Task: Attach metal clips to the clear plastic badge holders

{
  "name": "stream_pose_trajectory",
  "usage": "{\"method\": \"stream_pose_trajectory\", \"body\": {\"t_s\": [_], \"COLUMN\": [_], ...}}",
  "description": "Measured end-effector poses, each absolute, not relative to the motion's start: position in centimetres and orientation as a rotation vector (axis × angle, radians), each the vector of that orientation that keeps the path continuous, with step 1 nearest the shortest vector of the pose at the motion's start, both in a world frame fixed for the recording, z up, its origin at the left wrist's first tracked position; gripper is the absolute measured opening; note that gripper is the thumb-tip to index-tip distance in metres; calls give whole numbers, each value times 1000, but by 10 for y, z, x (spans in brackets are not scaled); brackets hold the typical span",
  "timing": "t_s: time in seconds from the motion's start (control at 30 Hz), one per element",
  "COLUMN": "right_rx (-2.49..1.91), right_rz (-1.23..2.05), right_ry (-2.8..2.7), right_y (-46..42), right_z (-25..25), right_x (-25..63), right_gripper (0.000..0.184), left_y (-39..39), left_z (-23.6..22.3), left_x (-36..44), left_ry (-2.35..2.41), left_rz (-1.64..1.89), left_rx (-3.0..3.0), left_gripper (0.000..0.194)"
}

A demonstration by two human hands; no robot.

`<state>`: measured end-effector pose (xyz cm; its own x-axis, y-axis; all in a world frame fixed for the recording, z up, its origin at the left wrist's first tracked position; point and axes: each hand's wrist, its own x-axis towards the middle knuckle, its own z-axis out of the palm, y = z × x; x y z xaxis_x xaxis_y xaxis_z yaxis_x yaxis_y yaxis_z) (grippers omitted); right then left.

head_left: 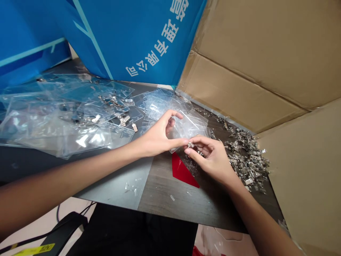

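My left hand (160,137) pinches a clear plastic badge sleeve (189,126) by its near edge, thumb and fingers closed on it. My right hand (211,158) is closed on a small metal clip (190,145), pressed against that same edge of the sleeve. Both hands meet over the middle of the dark wooden table (170,199). Just beyond them lies a stack of empty clear sleeves (157,103).
A heap of loose metal clips (247,160) lies at the right. Sleeves with clips attached (66,117) are spread over the left. A red patch (182,170) sits under my hands. Blue printed cartons (128,39) and brown cardboard (266,64) wall the back and right.
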<state>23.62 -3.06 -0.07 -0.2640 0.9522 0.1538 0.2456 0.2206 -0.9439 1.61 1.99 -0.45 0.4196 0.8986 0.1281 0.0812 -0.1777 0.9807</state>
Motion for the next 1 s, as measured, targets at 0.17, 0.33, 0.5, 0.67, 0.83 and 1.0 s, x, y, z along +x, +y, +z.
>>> {"method": "stream_pose_trajectory", "body": {"t_s": [0.17, 0.33, 0.5, 0.67, 0.83, 1.0], "right_rx": [-1138, -1112, -1084, -1111, -1163, -1375], "right_rz": [1017, 902, 813, 768, 816, 599], "right_ry": [-1747, -1799, -1857, -1887, -1898, -1917], "right_y": [-31, -31, -31, -31, -28, -15], "right_z": [1, 3, 3, 4, 2, -2], "right_x": [238, 238, 240, 242, 239, 254], "right_gripper": [9, 9, 10, 13, 13, 30], "left_y": [18, 15, 12, 10, 13, 27], "left_z": [-4, -9, -8, -4, -1, 12], "left_x": [18, 19, 20, 22, 20, 9], "left_ry": [917, 886, 857, 833, 959, 1212], "left_rz": [956, 997, 971, 988, 961, 1045], "left_rx": [1640, 1712, 1737, 1745, 1761, 1832], "left_gripper": [63, 62, 64, 61, 67, 72]}}
